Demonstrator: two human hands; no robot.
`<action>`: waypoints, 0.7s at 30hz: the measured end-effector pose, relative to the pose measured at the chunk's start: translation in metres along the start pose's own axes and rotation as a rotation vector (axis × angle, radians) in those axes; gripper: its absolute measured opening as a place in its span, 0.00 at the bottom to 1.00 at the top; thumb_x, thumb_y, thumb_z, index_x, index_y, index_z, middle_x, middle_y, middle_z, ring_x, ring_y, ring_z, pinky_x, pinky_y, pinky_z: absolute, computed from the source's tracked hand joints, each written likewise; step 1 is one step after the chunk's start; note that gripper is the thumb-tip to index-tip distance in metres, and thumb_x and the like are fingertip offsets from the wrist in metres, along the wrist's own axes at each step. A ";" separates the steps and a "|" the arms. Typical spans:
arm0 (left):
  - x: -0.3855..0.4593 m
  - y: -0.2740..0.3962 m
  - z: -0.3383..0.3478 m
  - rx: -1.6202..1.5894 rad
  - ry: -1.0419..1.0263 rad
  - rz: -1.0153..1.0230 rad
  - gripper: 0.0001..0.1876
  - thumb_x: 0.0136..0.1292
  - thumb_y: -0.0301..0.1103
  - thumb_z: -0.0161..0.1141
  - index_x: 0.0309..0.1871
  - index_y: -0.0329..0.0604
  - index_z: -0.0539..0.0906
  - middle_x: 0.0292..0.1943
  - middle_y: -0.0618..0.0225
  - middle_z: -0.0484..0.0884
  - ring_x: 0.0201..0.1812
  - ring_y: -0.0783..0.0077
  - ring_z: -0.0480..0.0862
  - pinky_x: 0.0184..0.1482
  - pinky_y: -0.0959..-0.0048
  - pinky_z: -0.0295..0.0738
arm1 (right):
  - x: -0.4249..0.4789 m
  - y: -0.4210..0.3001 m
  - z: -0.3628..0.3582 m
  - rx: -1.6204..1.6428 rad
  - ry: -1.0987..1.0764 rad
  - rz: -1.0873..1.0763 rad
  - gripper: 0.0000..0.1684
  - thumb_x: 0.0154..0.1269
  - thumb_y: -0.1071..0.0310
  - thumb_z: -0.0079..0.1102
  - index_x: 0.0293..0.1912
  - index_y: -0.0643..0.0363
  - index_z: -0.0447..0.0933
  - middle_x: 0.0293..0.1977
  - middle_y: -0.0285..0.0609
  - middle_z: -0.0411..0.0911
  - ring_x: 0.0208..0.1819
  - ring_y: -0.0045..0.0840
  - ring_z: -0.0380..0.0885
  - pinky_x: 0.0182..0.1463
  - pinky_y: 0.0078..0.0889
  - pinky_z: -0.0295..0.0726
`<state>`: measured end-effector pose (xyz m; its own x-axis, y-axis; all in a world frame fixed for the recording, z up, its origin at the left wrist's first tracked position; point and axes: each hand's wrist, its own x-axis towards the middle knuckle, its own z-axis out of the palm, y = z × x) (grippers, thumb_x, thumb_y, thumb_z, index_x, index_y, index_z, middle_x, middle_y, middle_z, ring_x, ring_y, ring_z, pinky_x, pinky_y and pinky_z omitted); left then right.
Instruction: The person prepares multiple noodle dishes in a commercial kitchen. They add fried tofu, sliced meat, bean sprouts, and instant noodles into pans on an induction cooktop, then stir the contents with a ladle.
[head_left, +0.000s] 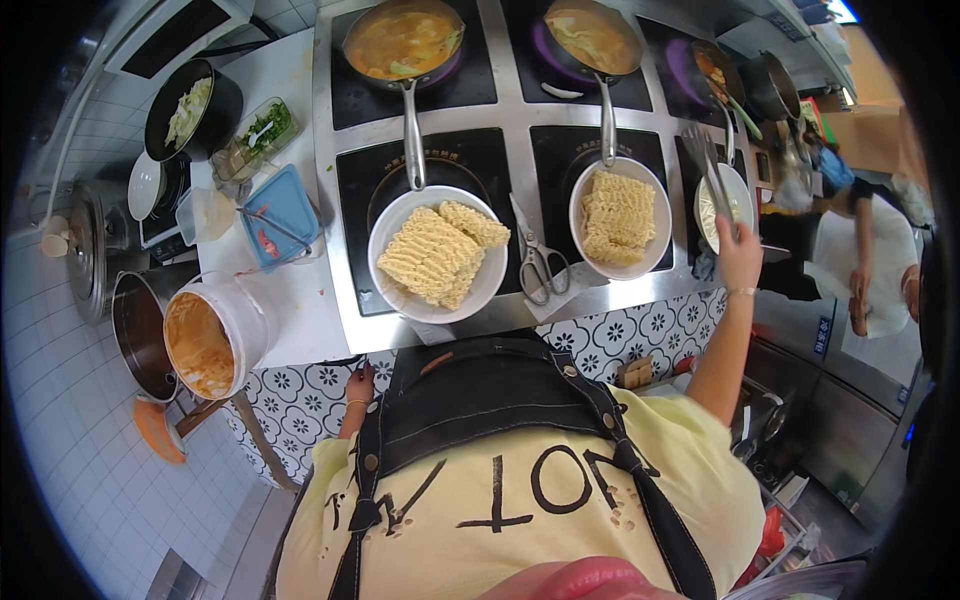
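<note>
My right hand (739, 259) is closed on metal tongs (712, 165), whose tips reach up beside a pan handle, over a pale bowl (724, 210) at the right. Low at my left side hangs my left hand (361, 384), partly turned away; whether it holds anything is unclear. Two white bowls with dried instant noodle blocks (431, 255) (618, 217) stand on the near hobs. Kitchen scissors (535, 262) lie between them. Behind the bowls, pans of soup with leafy greens (403, 41) (592, 37) sit on the far hobs, handles towards me.
On the left counter stand a black pot of chopped cabbage (191, 112), a tub of green herbs (266, 131), a blue-lidded container (281, 217) and a smeared white bucket (217, 334). Another pan (716, 71) steams at the right. A person's arm (862, 247) shows at the far right.
</note>
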<state>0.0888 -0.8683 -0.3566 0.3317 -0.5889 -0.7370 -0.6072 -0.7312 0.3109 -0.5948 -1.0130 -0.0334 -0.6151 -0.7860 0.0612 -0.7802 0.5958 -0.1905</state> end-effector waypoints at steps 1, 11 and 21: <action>-0.008 0.008 0.007 0.061 0.054 0.071 0.24 0.59 0.54 0.55 0.32 0.37 0.81 0.20 0.59 0.80 0.26 0.63 0.81 0.31 0.67 0.73 | -0.015 0.014 0.003 0.010 -0.011 0.080 0.30 0.58 0.43 0.55 0.38 0.65 0.78 0.30 0.59 0.78 0.36 0.50 0.77 0.41 0.43 0.74; -0.040 0.043 0.044 0.034 0.005 0.173 0.24 0.59 0.54 0.54 0.33 0.36 0.81 0.25 0.54 0.82 0.30 0.56 0.82 0.34 0.64 0.73 | 0.085 -0.132 0.050 -0.273 -0.101 -0.630 0.15 0.58 0.56 0.57 0.38 0.57 0.78 0.33 0.46 0.79 0.39 0.42 0.78 0.42 0.41 0.76; -0.076 -0.022 0.058 -0.017 0.119 0.076 0.22 0.57 0.53 0.56 0.33 0.38 0.80 0.28 0.53 0.81 0.33 0.52 0.81 0.36 0.60 0.73 | 0.142 -0.200 0.038 -0.146 -0.124 -0.407 0.20 0.55 0.50 0.55 0.38 0.56 0.80 0.39 0.50 0.80 0.44 0.44 0.78 0.47 0.44 0.76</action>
<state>0.0352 -0.7873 -0.3417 0.3693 -0.6790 -0.6345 -0.6222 -0.6878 0.3739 -0.5219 -1.2503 -0.0234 -0.2433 -0.9698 -0.0173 -0.9692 0.2438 -0.0346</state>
